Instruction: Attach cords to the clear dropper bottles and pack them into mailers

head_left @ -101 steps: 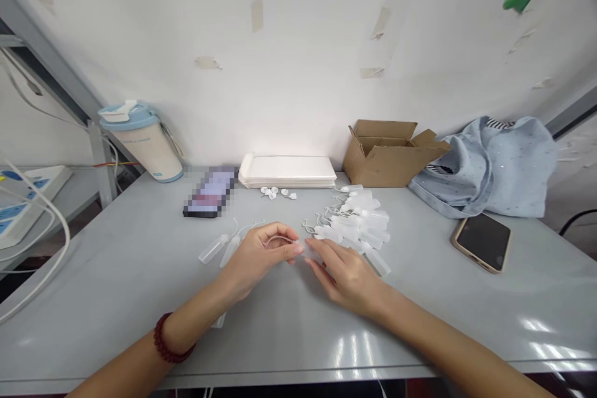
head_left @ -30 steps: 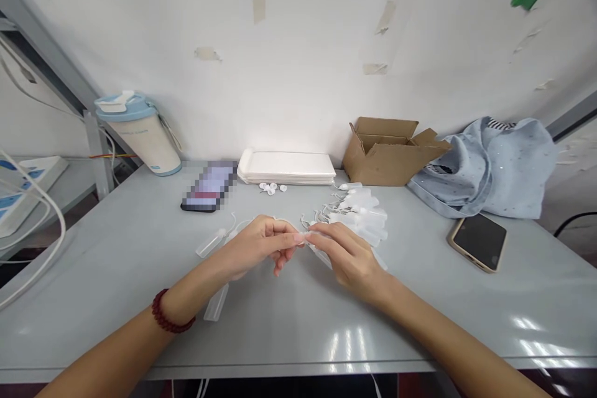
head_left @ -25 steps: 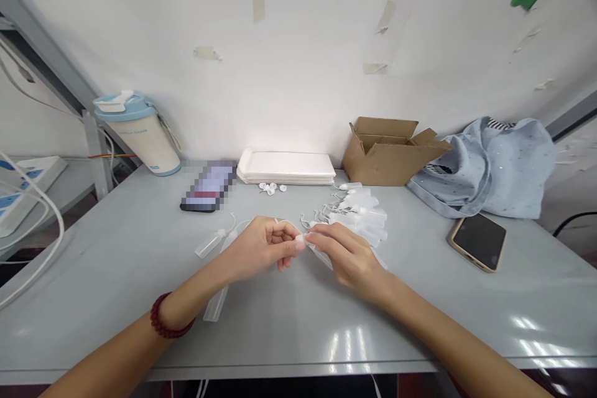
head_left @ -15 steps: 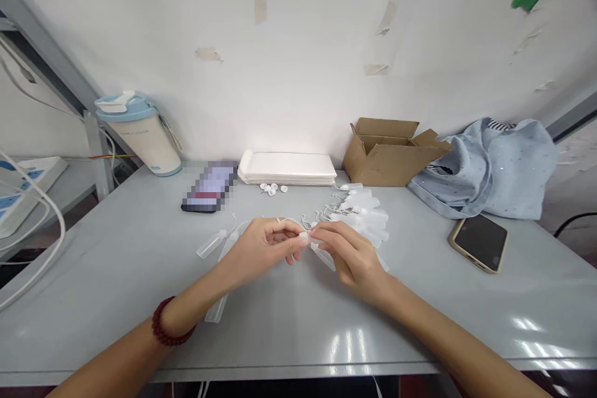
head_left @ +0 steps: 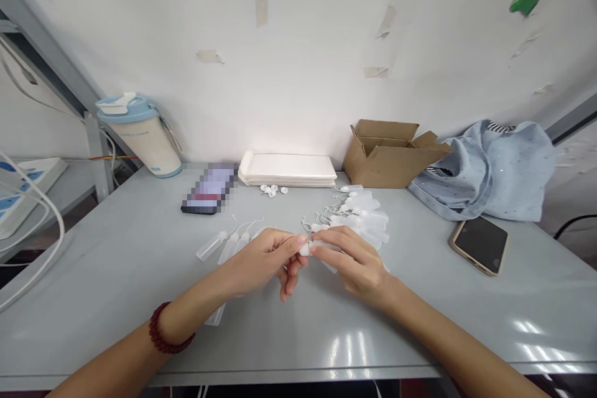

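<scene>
Between my hands is a small translucent plastic bottle (head_left: 325,245) with a white cap (head_left: 304,250). My left hand (head_left: 261,261) pinches the cap end between thumb and forefinger, its other fingers curled below. My right hand (head_left: 354,261) grips the bottle's body, which its fingers partly cover. Similar bottles (head_left: 212,245) with thin curved tubes lie to the left, some hidden behind my left hand and forearm. A larger heap of such bottles (head_left: 370,221) spreads behind my right hand. Several small white caps (head_left: 273,190) lie farther back.
At the back are a stack of white trays or envelopes (head_left: 289,168) and an open cardboard box (head_left: 394,165). A phone (head_left: 205,189) and a tumbler (head_left: 142,140) stand to the left. A blue cloth bag (head_left: 508,174) and another phone (head_left: 480,245) occupy the right of the grey table (head_left: 420,336).
Both hands have come slightly nearer to me with the bottle. My left hand has turned, its lower fingers now hanging down, and more of the left bottles shows.
</scene>
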### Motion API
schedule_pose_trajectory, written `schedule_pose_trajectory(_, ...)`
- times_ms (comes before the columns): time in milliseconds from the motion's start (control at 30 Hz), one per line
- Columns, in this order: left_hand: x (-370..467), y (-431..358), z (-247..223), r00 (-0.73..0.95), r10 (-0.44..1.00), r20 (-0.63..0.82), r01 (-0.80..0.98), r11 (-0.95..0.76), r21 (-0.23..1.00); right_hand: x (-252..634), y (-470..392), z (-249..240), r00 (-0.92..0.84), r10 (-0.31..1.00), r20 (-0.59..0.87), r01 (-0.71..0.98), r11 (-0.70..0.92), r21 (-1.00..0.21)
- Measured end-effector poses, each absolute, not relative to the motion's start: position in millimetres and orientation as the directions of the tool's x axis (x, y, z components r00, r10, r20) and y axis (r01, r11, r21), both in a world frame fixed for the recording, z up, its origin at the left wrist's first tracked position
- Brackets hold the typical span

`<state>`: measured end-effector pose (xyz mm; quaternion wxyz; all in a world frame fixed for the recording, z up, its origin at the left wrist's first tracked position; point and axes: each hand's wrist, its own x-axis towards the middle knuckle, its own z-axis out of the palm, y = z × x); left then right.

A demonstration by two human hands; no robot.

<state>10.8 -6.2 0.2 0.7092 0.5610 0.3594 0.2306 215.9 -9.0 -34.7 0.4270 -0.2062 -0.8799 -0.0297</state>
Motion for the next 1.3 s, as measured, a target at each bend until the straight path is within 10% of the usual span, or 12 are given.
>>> schedule_pose_trajectory(400, 15, -13, -10, 0.413, 0.883, 0.221, 0.410, -0.397, 0.821, 208, -15, -32, -0.446, 0.600, 0.664, 0.339, 0.800, -0.495)
schedule_pose_trajectory(867, 14, -9, 2, 0.540, 0.831, -0.135, 0.224, 0.013, 0.975, 207, -14, -31, -0.452, 0.446, 0.773, 0.382, 0.879, -0.284)
schedule_pose_trajectory(1133, 16, -16, -9, 0.446, 0.843, 0.300, 0.428, -0.495, 0.756, 210, -20, -32, -0.358, 0.725, 0.588, 0.423, 0.688, -0.590)
schedule_pose_trajectory(1300, 15, -16, -6, 0.419, 0.869, 0.262, 0.336, -0.417, 0.845, 209, -22, -26, -0.328, 0.872, 0.363, 0.345, 0.468, -0.814)
